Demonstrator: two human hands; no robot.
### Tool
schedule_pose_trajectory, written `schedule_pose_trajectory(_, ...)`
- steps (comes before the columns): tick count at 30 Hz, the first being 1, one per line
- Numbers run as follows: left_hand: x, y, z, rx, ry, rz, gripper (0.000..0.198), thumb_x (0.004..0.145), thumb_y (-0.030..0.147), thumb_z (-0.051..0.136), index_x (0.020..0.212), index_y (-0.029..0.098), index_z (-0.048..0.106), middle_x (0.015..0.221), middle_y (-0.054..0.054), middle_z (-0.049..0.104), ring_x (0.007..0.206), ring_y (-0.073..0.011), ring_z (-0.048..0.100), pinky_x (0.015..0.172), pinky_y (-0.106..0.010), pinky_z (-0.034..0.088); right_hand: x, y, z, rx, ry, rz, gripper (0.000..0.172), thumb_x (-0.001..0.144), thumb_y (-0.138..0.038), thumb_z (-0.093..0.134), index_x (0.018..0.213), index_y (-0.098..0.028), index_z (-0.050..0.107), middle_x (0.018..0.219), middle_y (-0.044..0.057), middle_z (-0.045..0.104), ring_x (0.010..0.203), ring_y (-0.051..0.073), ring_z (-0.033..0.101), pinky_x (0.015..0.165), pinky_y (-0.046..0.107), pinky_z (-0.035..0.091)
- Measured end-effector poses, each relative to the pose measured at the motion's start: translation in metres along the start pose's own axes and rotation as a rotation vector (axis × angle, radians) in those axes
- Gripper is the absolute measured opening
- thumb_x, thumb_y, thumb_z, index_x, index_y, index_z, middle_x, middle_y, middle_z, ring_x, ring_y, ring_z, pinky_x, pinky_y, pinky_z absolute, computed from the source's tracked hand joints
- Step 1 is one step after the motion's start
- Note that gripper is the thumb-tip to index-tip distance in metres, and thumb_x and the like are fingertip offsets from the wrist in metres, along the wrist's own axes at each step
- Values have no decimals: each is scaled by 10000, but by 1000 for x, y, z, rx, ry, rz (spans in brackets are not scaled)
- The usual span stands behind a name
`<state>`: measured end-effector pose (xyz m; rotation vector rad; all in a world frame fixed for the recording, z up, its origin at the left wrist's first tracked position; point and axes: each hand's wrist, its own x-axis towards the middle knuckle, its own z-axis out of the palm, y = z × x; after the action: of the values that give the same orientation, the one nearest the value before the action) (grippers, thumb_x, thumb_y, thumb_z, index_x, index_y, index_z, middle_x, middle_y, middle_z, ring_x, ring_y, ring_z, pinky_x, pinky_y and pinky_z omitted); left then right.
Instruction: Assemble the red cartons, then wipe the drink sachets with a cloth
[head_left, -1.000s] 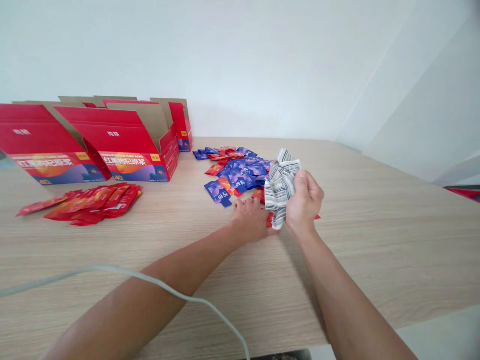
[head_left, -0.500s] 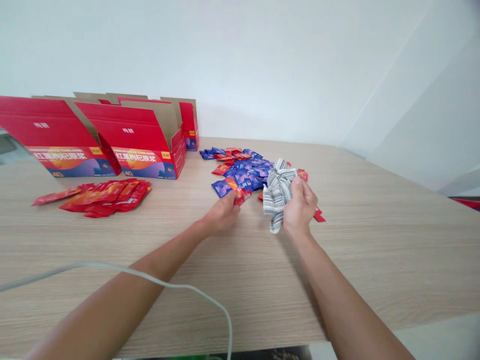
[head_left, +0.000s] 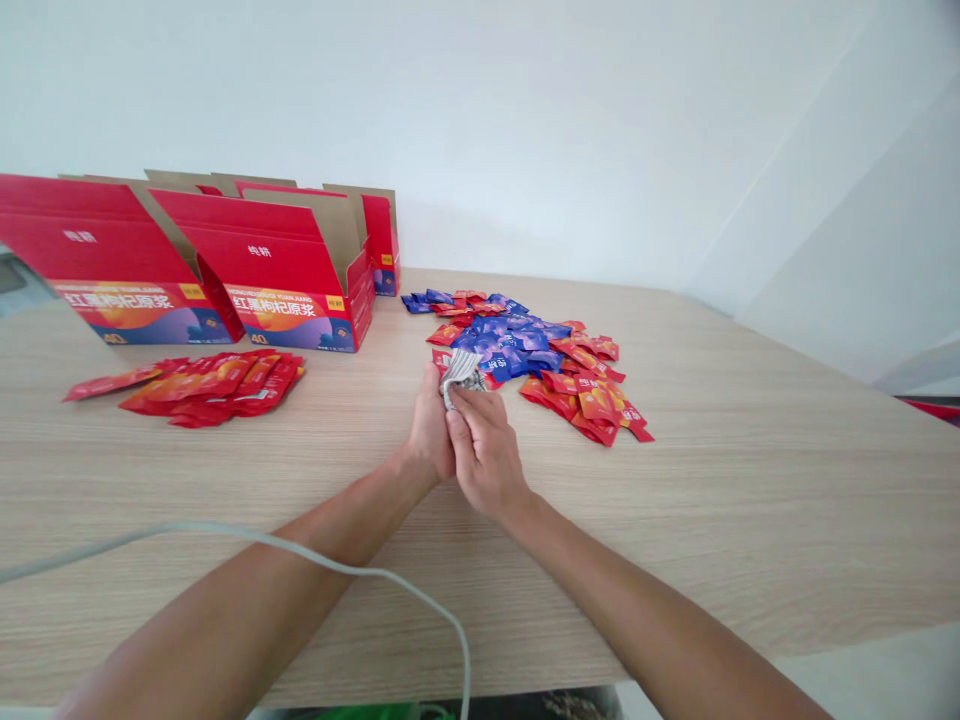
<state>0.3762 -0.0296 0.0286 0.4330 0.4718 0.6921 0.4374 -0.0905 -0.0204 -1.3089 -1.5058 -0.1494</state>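
Observation:
My two hands meet at the middle of the wooden table (head_left: 750, 500). My right hand (head_left: 484, 450) is closed on a bunched grey-and-white striped cloth (head_left: 459, 372), pressing it toward my left hand (head_left: 429, 430). The left hand's fingers curl behind the cloth; a red sachet edge (head_left: 440, 357) shows just above them, and I cannot tell whether they hold it. A loose heap of blue and red sachets (head_left: 525, 350) lies just beyond and to the right of both hands.
Open red cartons (head_left: 292, 275) stand at the back left, with a spread of long red sachets (head_left: 202, 385) in front of them. A grey cable (head_left: 300, 555) crosses my left forearm near the table's front edge. White walls rise behind.
My right hand moved left with the cloth, from beside the heap to my left hand, and bunched it small. My left hand, which picked a red sachet half a second ago, now sits against the cloth.

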Motion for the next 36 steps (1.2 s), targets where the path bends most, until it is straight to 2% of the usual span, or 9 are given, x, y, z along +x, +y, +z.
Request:
schedule_pose_trajectory(4, 5, 26, -11, 16, 61, 58, 664, 1081, 634, 289, 1088, 141, 733, 1007, -158, 803, 1006, -303, 790, 908, -434, 646, 2, -14, -8, 293, -121, 128, 363, 1108, -378, 474, 1013, -224, 789, 1015, 71, 796, 997, 236, 718, 911, 377, 569)
schedule_pose_trajectory(7, 9, 29, -15, 44, 12, 166, 523, 1087, 529, 369, 1069, 157, 735, 945, -112, 802, 891, -255, 789, 834, -375, 649, 10, -7, -19, 500, 10, 314, 492, 1089, -532, 509, 743, -221, 670, 648, -20, 583, 591, 158, 527, 568, 287, 443)
schedule_pose_trajectory(11, 8, 2, -13, 137, -46, 81, 427, 1071, 469, 445, 1024, 170, 745, 847, -74, 782, 730, -199, 743, 739, -312, 625, 21, 12, -33, 292, 429, 252, 418, 1097, -524, 479, 1000, -220, 749, 958, 57, 723, 919, 226, 677, 884, 386, 555)
schedule_pose_trajectory(15, 1, -34, -5, 148, -96, -44, 541, 1087, 584, 372, 1191, 205, 743, 1063, -93, 808, 994, -255, 769, 905, -376, 628, 20, 21, -30, -19, 261, 105, 398, 1096, -400, 461, 1325, -210, 725, 1384, 143, 708, 1356, 316, 587, 1201, 557, 426)
schedule_pose_trajectory(18, 1, -39, -2, 73, -72, -48, 598, 1109, 604, 298, 1243, 204, 722, 1171, -94, 794, 1137, -240, 740, 990, -338, 602, 13, 13, -19, -87, 54, 91, 400, 1097, -306, 438, 1335, -186, 737, 1377, 149, 726, 1322, 319, 606, 1174, 548, 469)
schedule_pose_trajectory(24, 3, 2, -5, 73, -24, -42, 814, 1050, 706, 184, 1142, 136, 758, 989, -183, 793, 1042, -350, 763, 899, -489, 644, 4, -14, -10, 54, -36, 10, 356, 1090, -273, 448, 1242, -212, 765, 1285, 114, 771, 1265, 285, 648, 1138, 476, 496)
schedule_pose_trajectory(28, 7, 27, -11, 3, 150, 151, 568, 1062, 502, 305, 897, 160, 728, 700, -116, 722, 817, -309, 777, 805, -465, 660, 6, -15, -14, 403, -132, 252, 420, 1084, -448, 493, 786, -226, 688, 753, 22, 691, 772, 207, 657, 739, 329, 538)
schedule_pose_trajectory(31, 13, 38, -14, -18, 171, 211, 365, 1028, 334, 434, 884, 145, 711, 649, -77, 699, 675, -244, 748, 744, -378, 659, 11, -6, -19, 685, -22, 511, 525, 988, -632, 607, 647, -237, 547, 554, -50, 486, 515, 137, 454, 505, 268, 393)
schedule_pose_trajectory(36, 19, 41, -18, 52, 175, 230, 127, 883, 60, 598, 939, 129, 689, 708, -41, 743, 565, -157, 696, 670, -270, 631, 20, 8, -27, 748, 316, 694, 469, 815, -681, 742, 733, -223, 680, 648, -6, 666, 657, 207, 663, 625, 321, 553)
